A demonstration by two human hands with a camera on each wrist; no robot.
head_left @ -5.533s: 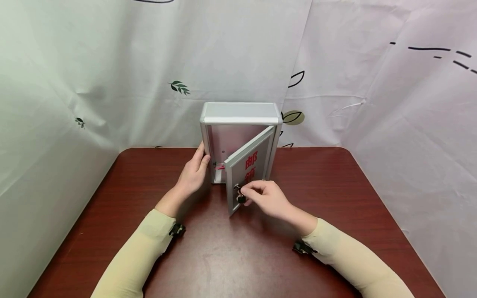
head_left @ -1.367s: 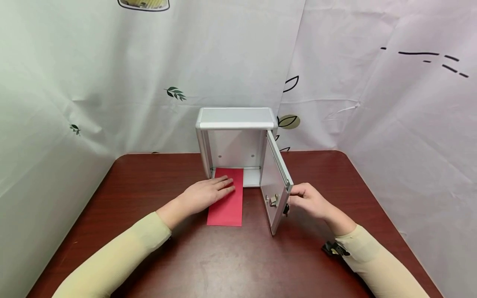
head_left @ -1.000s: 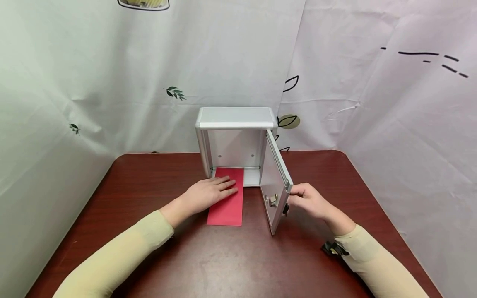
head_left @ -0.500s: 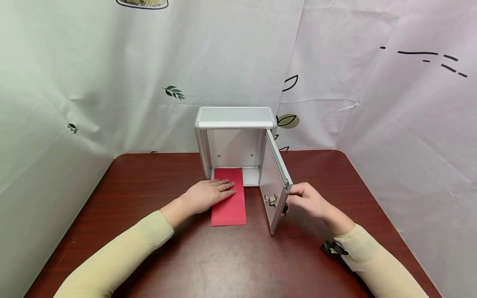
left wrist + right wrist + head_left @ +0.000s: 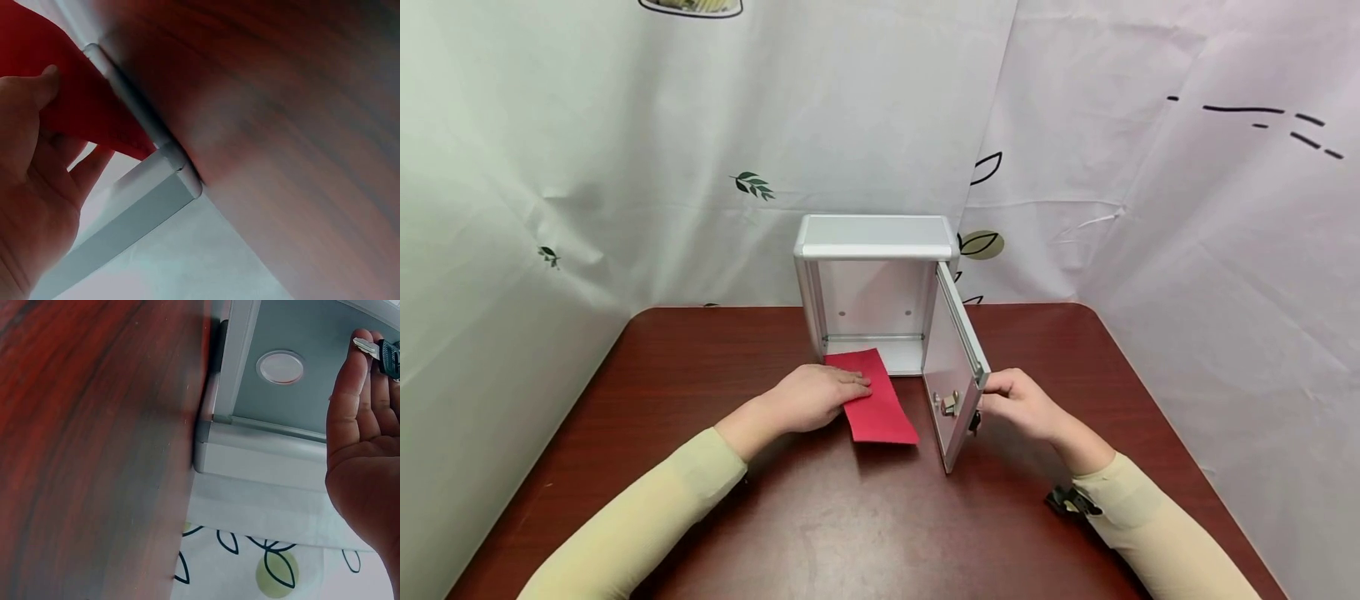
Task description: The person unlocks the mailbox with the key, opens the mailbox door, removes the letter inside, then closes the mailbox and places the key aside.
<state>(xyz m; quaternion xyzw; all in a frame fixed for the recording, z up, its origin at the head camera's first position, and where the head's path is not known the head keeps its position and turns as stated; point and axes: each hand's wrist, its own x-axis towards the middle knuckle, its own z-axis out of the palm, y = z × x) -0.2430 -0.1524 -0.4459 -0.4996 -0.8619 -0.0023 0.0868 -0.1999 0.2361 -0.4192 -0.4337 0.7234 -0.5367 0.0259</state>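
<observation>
Pinching the red paper (image 5: 883,417) by the left edge with the left hand (image 5: 811,396), at the mouth of the metal box (image 5: 876,237), far end over the front sill, near end raised above the tabletop (image 5: 880,525). Reaching to the outer side of the swung-out door (image 5: 943,354) with the right hand (image 5: 1026,404), well apart from the paper, beside a key (image 5: 389,359) (fingers partly bent, actual hold impossible to tell).

No readable text, labels, brands, numbers or signs in any of 3 views.
</observation>
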